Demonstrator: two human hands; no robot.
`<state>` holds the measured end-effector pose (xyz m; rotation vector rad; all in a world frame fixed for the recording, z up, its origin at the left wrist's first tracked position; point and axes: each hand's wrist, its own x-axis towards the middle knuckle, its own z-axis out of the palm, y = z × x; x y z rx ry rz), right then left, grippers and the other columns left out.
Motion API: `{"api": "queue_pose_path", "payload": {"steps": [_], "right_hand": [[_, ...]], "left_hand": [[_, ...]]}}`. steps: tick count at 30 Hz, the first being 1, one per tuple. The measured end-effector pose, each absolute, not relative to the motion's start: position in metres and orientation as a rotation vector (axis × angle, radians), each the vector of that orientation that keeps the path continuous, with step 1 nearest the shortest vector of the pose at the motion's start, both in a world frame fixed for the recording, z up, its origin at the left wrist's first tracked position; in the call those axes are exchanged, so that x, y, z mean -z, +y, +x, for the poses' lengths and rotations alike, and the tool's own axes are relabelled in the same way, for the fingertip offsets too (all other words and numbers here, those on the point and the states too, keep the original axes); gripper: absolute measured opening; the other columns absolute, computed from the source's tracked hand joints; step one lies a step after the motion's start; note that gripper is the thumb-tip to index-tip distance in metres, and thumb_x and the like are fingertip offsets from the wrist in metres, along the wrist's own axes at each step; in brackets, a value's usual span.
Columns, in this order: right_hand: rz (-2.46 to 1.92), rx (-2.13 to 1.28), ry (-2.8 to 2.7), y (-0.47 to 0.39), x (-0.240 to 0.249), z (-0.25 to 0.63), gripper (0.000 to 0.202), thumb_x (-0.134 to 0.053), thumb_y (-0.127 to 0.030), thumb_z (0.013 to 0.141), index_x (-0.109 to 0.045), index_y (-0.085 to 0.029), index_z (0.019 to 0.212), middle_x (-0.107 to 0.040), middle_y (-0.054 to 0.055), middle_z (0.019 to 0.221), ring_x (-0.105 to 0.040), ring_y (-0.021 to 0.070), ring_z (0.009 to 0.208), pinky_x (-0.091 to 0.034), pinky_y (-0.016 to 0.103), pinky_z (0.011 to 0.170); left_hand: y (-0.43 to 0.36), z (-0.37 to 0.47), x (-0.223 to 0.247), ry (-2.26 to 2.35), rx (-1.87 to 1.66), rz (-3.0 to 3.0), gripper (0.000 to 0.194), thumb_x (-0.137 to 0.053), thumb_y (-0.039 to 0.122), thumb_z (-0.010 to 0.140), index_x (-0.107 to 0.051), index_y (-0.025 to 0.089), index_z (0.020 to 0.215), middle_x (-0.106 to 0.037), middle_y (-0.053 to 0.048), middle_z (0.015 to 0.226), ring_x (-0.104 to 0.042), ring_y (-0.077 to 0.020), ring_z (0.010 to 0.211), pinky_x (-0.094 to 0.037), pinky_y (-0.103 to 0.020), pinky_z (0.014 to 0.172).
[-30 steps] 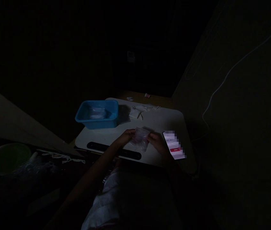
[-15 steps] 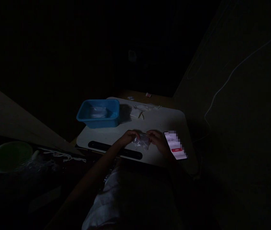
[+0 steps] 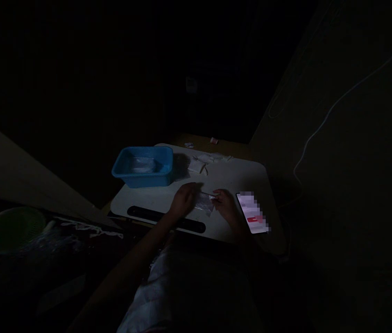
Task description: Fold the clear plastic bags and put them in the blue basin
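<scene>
A small clear plastic bag (image 3: 203, 201) is stretched between my two hands, just above the white table (image 3: 154, 196). My right hand (image 3: 225, 203) pinches its right upper corner between thumb and fingers. At the left edge of the bag, my left hand (image 3: 183, 200) is closed with its back turned up; its fingertips are partly hidden in the dark. Beyond my left hand stands a blue plastic basin (image 3: 143, 179) holding some clear plastic (image 3: 143, 164).
A lit phone (image 3: 253, 213) lies right of my right hand. White pieces (image 3: 196, 165) and crumpled plastic lie at the table's back. A black slot (image 3: 147, 213) runs along the near edge. A green basket (image 3: 12, 229) sits lower left; a white cable (image 3: 324, 121) hangs at right.
My left hand has turned over, its back now up, and shifted slightly left along the bag. The bag lies flatter between the hands. My right hand keeps its pinch.
</scene>
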<state>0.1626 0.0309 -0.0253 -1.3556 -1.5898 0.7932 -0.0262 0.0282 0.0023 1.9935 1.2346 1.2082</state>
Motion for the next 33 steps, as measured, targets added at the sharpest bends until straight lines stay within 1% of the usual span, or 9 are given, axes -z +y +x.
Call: {"api": "queue_pose_path", "payload": {"steps": [4, 7, 10, 12, 14, 18, 20, 22, 33], "right_hand": [[-1.403, -0.748, -1.609, 0.034, 0.026, 0.161, 0.028, -0.05, -0.016, 0.065, -0.057, -0.019, 0.092, -0.063, 0.002, 0.076, -0.06, 0.0147, 0.067, -0.048, 0.025, 0.056], [-1.433, -0.645, -1.632, 0.028, 0.022, 0.159, 0.032, -0.047, -0.013, 0.066, -0.058, -0.017, 0.096, -0.064, 0.006, 0.09, -0.061, 0.0159, 0.078, -0.05, 0.027, 0.066], [-1.545, -0.404, -1.719, 0.013, 0.015, 0.154, 0.032, -0.043, -0.012, 0.07, -0.061, -0.014, 0.098, -0.064, 0.01, 0.096, -0.059, 0.0183, 0.087, -0.048, 0.031, 0.078], [-1.607, -0.197, -1.825, -0.001, 0.009, 0.149, 0.035, -0.04, -0.013, 0.075, -0.061, -0.013, 0.102, -0.063, 0.012, 0.103, -0.055, 0.0204, 0.098, -0.042, 0.034, 0.088], [-1.614, -0.052, -1.979, -0.015, 0.004, 0.142, 0.039, -0.038, -0.016, 0.08, -0.056, -0.011, 0.114, -0.058, 0.013, 0.116, -0.048, 0.0213, 0.111, -0.035, 0.035, 0.096], [-1.579, 0.112, -2.297, -0.031, -0.001, 0.131, 0.051, -0.032, -0.031, 0.088, -0.036, -0.007, 0.133, -0.034, 0.014, 0.14, -0.022, 0.0251, 0.132, -0.015, 0.044, 0.106], [-1.58, 0.142, -2.376, -0.032, 0.0, 0.129, 0.055, -0.027, -0.037, 0.09, -0.03, -0.005, 0.135, -0.028, 0.015, 0.143, -0.016, 0.0256, 0.134, -0.007, 0.048, 0.107], [-1.593, 0.136, -2.42, -0.031, 0.002, 0.129, 0.057, -0.022, -0.04, 0.091, -0.029, -0.005, 0.136, -0.028, 0.015, 0.143, -0.016, 0.0248, 0.134, -0.003, 0.049, 0.107], [-1.643, 0.126, -2.417, -0.029, 0.007, 0.128, 0.056, -0.016, -0.041, 0.092, -0.032, -0.009, 0.135, -0.03, 0.014, 0.141, -0.022, 0.023, 0.133, -0.002, 0.052, 0.106]], "left_hand": [[0.018, -0.014, -0.012, 1.099, -0.742, 2.586, 0.046, -0.036, 0.016, 0.084, -0.039, 0.013, 0.13, -0.045, -0.011, 0.133, -0.04, -0.0196, 0.123, -0.03, -0.039, 0.103], [0.01, -0.005, -0.006, 1.181, -0.486, 2.729, 0.051, -0.037, 0.02, 0.086, -0.03, 0.006, 0.134, -0.033, -0.016, 0.14, -0.029, -0.0219, 0.13, -0.027, -0.039, 0.104], [0.005, -0.005, 0.004, 1.309, -0.322, 2.779, 0.051, -0.033, 0.025, 0.089, -0.028, 0.004, 0.135, -0.027, -0.017, 0.142, -0.023, -0.0244, 0.132, -0.021, -0.044, 0.106], [0.003, -0.007, 0.008, 1.373, -0.274, 2.788, 0.052, -0.03, 0.029, 0.09, -0.027, 0.006, 0.136, -0.024, -0.015, 0.144, -0.02, -0.0248, 0.133, -0.017, -0.046, 0.107], [0.002, -0.009, 0.009, 1.407, -0.246, 2.796, 0.053, -0.029, 0.033, 0.09, -0.027, 0.006, 0.137, -0.022, -0.014, 0.144, -0.018, -0.0248, 0.134, -0.014, -0.047, 0.107], [0.001, -0.011, 0.007, 1.413, -0.165, 2.802, 0.057, -0.034, 0.033, 0.087, -0.028, 0.006, 0.136, -0.021, -0.015, 0.145, -0.017, -0.0262, 0.134, -0.01, -0.049, 0.108], [0.001, -0.01, 0.006, 1.416, -0.144, 2.798, 0.057, -0.035, 0.031, 0.086, -0.028, 0.006, 0.137, -0.021, -0.015, 0.145, -0.016, -0.0261, 0.134, -0.009, -0.05, 0.107], [0.001, -0.01, 0.006, 1.42, -0.139, 2.795, 0.056, -0.034, 0.03, 0.085, -0.028, 0.008, 0.137, -0.021, -0.014, 0.145, -0.016, -0.0254, 0.134, -0.01, -0.049, 0.107], [0.001, -0.016, 0.006, 1.467, -0.132, 2.756, 0.059, -0.032, 0.034, 0.086, -0.025, 0.008, 0.138, -0.02, -0.014, 0.145, -0.018, -0.0242, 0.134, -0.014, -0.053, 0.105]]}}
